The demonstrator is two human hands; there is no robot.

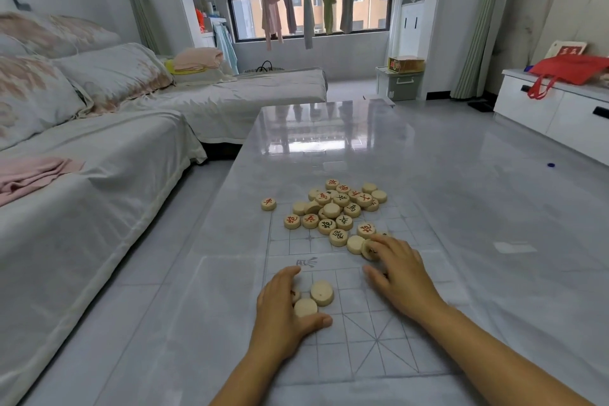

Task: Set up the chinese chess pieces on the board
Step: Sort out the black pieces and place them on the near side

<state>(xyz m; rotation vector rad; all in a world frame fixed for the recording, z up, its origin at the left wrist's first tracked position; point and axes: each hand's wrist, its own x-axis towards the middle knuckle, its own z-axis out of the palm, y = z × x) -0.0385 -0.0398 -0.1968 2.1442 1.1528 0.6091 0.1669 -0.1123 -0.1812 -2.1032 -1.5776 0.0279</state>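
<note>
— From the head view, what's on the glossy grey marble-look surface [461, 208]?

— A thin translucent chess board sheet with grey grid lines [389, 349], laid flat, its long axis running straight away from the person toward the window. The near end shows the diagonal-crossed palace lines; a grey character is printed on the middle band, too faint for me to read.

— And the pieces?

— A heap of round pale wooden chess pieces [339, 211] sits at the far half of the sheet, some stacked or tilted on each other. Several lie face up with red or black characters; others show blank backs. I can't read the characters surely. One lone round wooden piece with a red character [269, 204] lies apart at the heap's left, just past the sheet's far left corner.

— The hands?

— The left hand [283, 313] rests on the near left part of the sheet, fingers curled loosely, not clamped on anything; its thumb touches a blank-faced round wooden piece [305, 307], a second blank round piece [322, 293] lies just beside it, and a third is half hidden under the fingers. The right hand [402, 273] lies spread, its fingertips on a tilted round piece at the heap's near edge [369, 250]; whether it pinches it, I cannot tell.

— Around them?

— A sofa under a pale cover [99, 148] at the left.
</note>
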